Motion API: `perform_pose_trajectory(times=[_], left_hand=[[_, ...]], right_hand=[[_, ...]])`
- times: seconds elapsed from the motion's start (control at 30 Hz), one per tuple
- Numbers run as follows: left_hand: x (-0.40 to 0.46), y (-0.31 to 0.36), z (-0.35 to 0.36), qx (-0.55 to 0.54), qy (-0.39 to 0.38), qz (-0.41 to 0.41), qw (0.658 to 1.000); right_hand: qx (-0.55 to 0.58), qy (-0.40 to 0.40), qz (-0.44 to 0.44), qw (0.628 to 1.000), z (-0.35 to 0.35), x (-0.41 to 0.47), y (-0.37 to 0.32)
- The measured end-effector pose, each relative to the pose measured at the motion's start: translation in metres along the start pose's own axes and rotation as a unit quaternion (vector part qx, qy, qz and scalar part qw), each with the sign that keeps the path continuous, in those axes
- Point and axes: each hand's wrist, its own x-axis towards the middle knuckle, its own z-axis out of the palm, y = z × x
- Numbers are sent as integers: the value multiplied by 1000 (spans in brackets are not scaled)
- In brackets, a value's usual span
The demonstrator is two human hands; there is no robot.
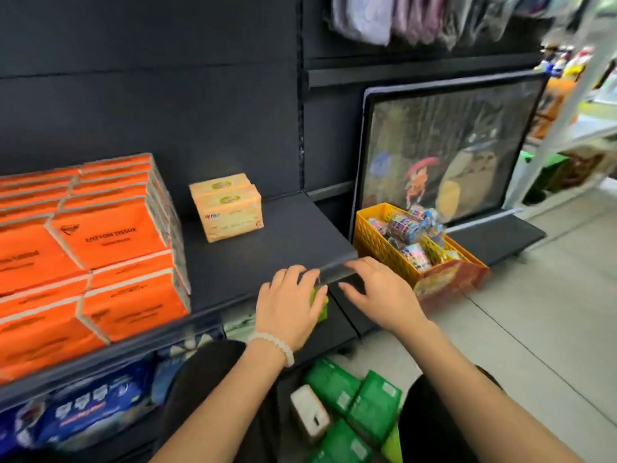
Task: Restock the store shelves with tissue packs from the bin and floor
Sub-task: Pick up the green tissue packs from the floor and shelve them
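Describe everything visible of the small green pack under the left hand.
The small bright green pack is mostly hidden by the left hand, whose fingers curl over it and hold it. Only a yellow-green, glossy, plastic-looking edge shows at the hand's right side. It sits just below the front lip of the dark grey metal shelf, near that shelf's right corner. Blur hides any print; its full shape cannot be told.

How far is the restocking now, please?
Done: orange packs and two beige packs stand on the shelf. In hand: the left hand holds a green pack at the shelf edge. Left: more green packs lie on the floor.
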Motion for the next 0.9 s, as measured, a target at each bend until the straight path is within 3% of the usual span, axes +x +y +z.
perform_pose_trajectory(times=[0.17, 0.3, 0.5, 0.63, 0.9], left_hand=[[-45, 29, 44, -104, -35, -19, 994], [-64, 46, 72, -101, -97, -20, 990], [-93, 46, 138, -80, -204, -107, 970], [-119, 41, 189, -28, -256, -132, 957], [-133, 13, 252, -33, -291, -194, 936]], right_hand=[[-10, -6, 108, 994, 27, -83, 36], [-13, -49, 184, 982, 50, -129, 58], [9, -79, 291, 953, 90, -185, 104], [22, -160, 325, 932, 126, -207, 131], [90, -275, 324, 901, 225, -231, 103]])
